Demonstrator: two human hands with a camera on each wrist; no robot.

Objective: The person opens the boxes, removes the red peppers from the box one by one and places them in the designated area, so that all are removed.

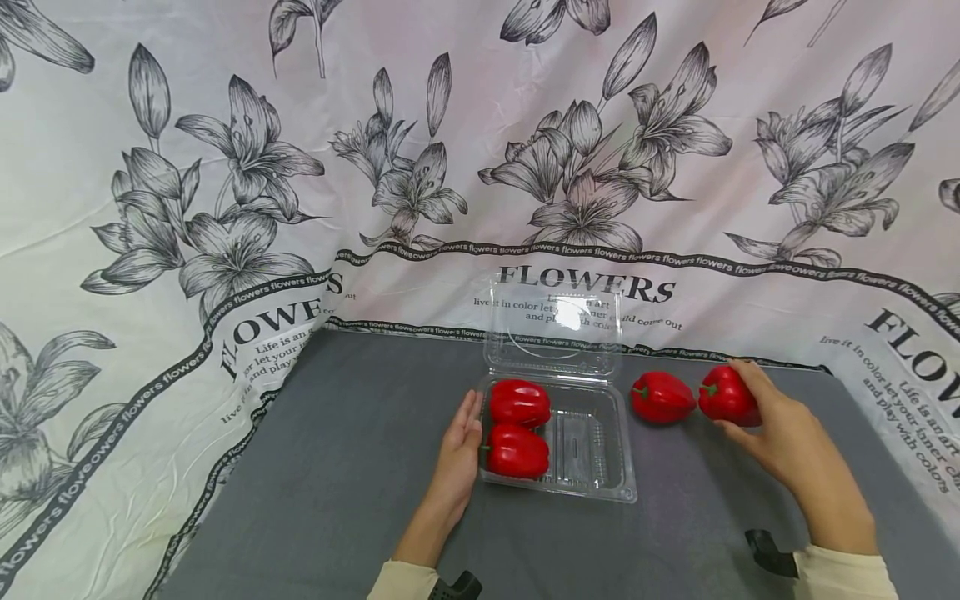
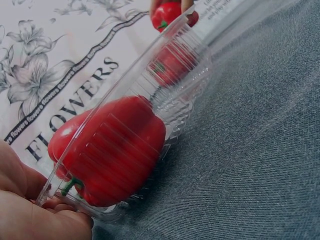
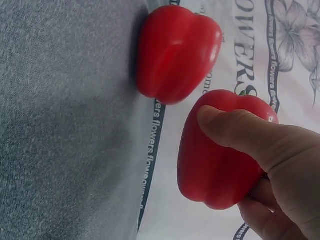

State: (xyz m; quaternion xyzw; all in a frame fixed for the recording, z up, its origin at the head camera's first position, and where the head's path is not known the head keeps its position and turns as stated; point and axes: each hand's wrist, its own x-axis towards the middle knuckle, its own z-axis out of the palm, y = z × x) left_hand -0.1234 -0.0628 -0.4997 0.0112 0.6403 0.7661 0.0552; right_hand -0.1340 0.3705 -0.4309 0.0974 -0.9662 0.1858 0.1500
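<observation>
A clear plastic clamshell container (image 1: 588, 492) lies with its lid raised at the back. Two red bell peppers, a rear one (image 1: 520, 403) and a front one (image 1: 517, 451), sit in its left half. My left hand (image 1: 457, 446) holds the container's left edge, the rim between thumb and fingers in the left wrist view. In my right hand (image 1: 780, 425) is another red bell pepper (image 3: 220, 160), gripped with the thumb on one side and fingers behind. Beside it, to the left, a loose red bell pepper (image 1: 663, 397) rests on the table, right of the container.
The grey cloth-covered table (image 1: 337, 467) reaches back to a white floral curtain (image 1: 420, 292) that hangs behind and along both sides. The container's upright lid (image 1: 553, 325) stands close before this curtain.
</observation>
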